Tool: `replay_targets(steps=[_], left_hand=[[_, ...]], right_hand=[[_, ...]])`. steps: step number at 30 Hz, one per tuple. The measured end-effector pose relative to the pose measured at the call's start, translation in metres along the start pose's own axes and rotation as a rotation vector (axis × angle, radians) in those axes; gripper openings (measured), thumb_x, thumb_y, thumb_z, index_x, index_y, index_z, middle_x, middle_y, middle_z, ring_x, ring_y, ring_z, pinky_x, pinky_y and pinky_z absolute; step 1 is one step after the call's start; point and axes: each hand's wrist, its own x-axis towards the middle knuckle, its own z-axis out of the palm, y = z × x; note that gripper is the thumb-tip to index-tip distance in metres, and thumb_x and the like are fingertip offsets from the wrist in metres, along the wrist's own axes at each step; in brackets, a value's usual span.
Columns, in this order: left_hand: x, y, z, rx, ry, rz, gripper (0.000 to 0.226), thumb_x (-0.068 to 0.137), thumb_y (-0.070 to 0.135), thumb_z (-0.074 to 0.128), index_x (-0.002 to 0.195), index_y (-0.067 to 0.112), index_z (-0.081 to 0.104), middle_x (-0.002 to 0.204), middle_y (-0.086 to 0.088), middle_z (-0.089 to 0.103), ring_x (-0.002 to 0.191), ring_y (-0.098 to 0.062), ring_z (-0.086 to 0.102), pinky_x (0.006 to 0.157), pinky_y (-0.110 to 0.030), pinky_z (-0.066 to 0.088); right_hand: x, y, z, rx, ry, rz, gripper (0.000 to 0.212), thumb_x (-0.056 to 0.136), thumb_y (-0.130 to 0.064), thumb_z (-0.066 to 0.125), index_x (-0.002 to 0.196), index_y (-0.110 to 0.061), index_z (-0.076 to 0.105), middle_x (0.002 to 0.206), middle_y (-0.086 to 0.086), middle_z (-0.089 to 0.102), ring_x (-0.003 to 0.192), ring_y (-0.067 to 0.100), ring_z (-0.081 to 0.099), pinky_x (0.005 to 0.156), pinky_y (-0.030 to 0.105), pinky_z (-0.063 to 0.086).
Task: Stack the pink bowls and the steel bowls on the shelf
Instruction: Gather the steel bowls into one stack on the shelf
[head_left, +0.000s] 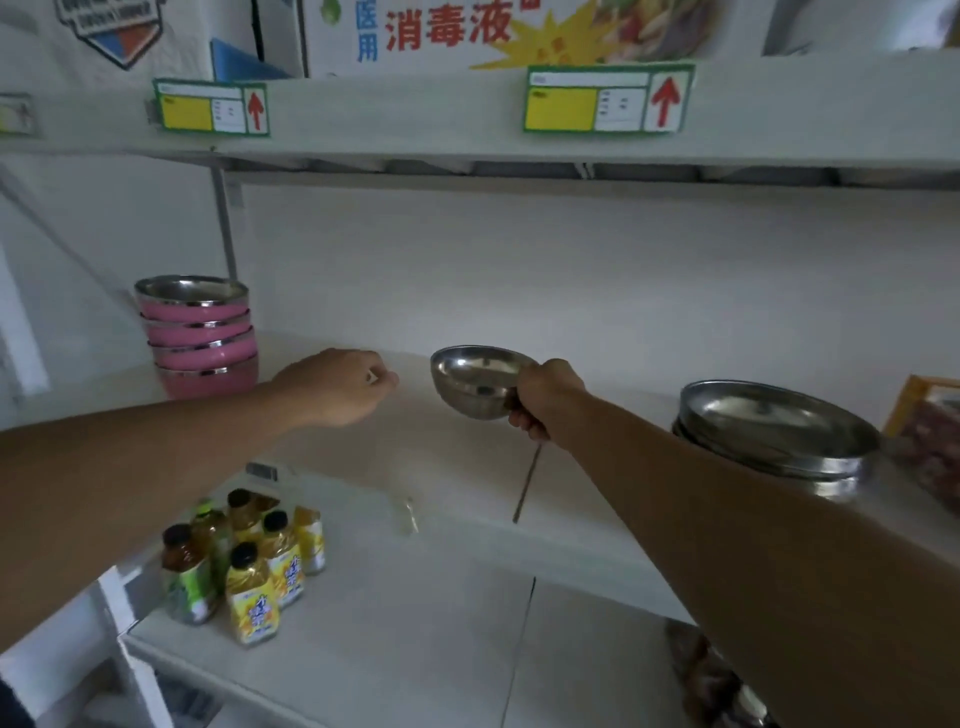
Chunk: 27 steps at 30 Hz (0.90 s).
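Currently, steel bowl (475, 382): held in the air over the middle shelf (467, 483), tilted with its opening turned toward the camera, not touching the shelf surface.
Right hand (545, 397): wrapped on the bowl's right rim and side; fingers (524, 421) are curled under the base, thumb side is over the rim; the grip is seen from behind, so exact finger contact is partly hidden.
Left hand (337, 384): raised just left of the held bowl, apart from it; fingers are curled in loosely with fingertips drawn together; nothing clearly held, a small pale spot at the fingertips cannot be identified.
Pink bowls (200, 335): four are nested in one upright stack at the left end of the middle shelf, steel-lined inside, pink outside with steel rims.
Steel stack (774, 436): wide steel bowls or plates are stacked at the right end of the same shelf, well apart from the pink stack; count cannot be told.
Shelf gap: held bowl and both hands are placed between the two stacks.
Lower shelf (415, 623): a cluster of drink bottles (244, 561) with dark caps and yellow or green labels is set at the left.
Upper shelf edge: two yellow price tags (605, 98) with red arrows are fixed on it; a carton (467, 31) with printed characters is stored above.
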Motion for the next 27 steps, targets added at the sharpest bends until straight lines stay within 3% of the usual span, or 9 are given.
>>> replay_targets(steps=[5,9,14,17,23,27], left_hand=[[-0.063,0.027,-0.007,0.006,0.010,-0.077,0.049,0.100,0.066,0.041,0.127,0.034,0.068,0.133,0.001,0.071,0.110,-0.022,0.067,0.094,-0.042,0.057],[-0.110,0.038,-0.018,-0.015,0.032,-0.099,0.046,0.103,0.064,0.041,0.130,0.036,0.067,0.128,0.004,0.070,0.097,-0.016,0.068,0.068,-0.030,0.055],[-0.159,0.048,-0.031,-0.033,0.054,-0.088,0.048,0.107,0.060,0.044,0.135,0.029,0.068,0.138,-0.001,0.072,0.117,-0.023,0.068,0.103,-0.042,0.056],[-0.187,0.053,-0.030,-0.059,0.055,-0.064,0.044,0.108,0.056,0.046,0.132,0.026,0.068,0.136,-0.003,0.072,0.117,-0.025,0.068,0.104,-0.044,0.056],[-0.229,0.060,-0.006,-0.149,0.069,-0.036,0.031,0.103,0.056,0.052,0.106,0.031,0.069,0.116,0.002,0.074,0.101,-0.023,0.069,0.092,-0.038,0.056],[-0.253,0.076,0.003,-0.121,0.055,-0.004,0.032,0.106,0.051,0.055,0.121,0.028,0.072,0.131,-0.001,0.074,0.118,-0.026,0.067,0.099,-0.035,0.051]], right_hand=[[-0.048,0.007,-0.028,0.010,-0.096,-0.057,0.031,0.093,-0.009,0.040,0.107,-0.006,0.068,0.048,0.005,0.069,0.035,0.014,0.060,0.041,0.023,0.049],[-0.087,0.012,-0.044,0.011,-0.147,-0.100,0.027,0.096,-0.014,0.041,0.088,-0.007,0.066,0.051,0.004,0.071,0.036,0.015,0.062,0.042,0.024,0.048],[-0.133,0.023,-0.063,0.036,-0.165,-0.096,0.034,0.102,-0.019,0.040,0.106,0.001,0.068,0.050,0.005,0.071,0.033,0.015,0.058,0.038,0.022,0.045],[-0.166,0.033,-0.075,0.027,-0.161,-0.069,0.035,0.102,-0.020,0.039,0.106,0.002,0.067,0.049,0.005,0.069,0.034,0.015,0.057,0.040,0.023,0.045],[-0.222,0.046,-0.096,-0.005,-0.117,-0.036,0.038,0.106,-0.021,0.040,0.102,0.004,0.069,0.049,0.006,0.068,0.035,0.014,0.055,0.044,0.023,0.046],[-0.245,0.052,-0.122,-0.015,-0.140,-0.023,0.042,0.107,-0.022,0.044,0.092,0.005,0.073,0.053,0.010,0.069,0.034,0.013,0.054,0.041,0.021,0.045]])
